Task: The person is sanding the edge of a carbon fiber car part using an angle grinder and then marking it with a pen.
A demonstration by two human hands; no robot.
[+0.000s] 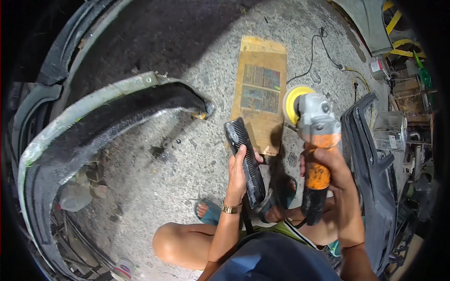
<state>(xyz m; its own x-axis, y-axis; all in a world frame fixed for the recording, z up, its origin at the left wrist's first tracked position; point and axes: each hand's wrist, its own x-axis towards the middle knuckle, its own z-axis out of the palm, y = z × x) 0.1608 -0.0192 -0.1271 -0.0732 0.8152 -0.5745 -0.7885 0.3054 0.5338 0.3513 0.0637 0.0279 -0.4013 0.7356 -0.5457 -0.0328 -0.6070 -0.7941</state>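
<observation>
In my left hand (238,175) is a long black ribbed plastic part (248,164), tilted, with my thumb across its ribbed face and fingertips showing past its right edge. My right hand (328,164) wraps round the orange and black body of an angle grinder (321,124). Its grey head points away from me, and a yellow round pad (298,104) faces left. The pad is apart from the black part. Beneath and beyond both hands, a flat piece of brown cardboard (262,51) lies on the concrete floor.
A large curved bumper (93,100) fills the left side. Dark grey trim (370,173) lies along the right. A black cord (313,51) joins a yellow one beyond the cardboard. A clear plastic jug (76,197) and a tub (123,269) stand at lower left; a can (378,68) is far right.
</observation>
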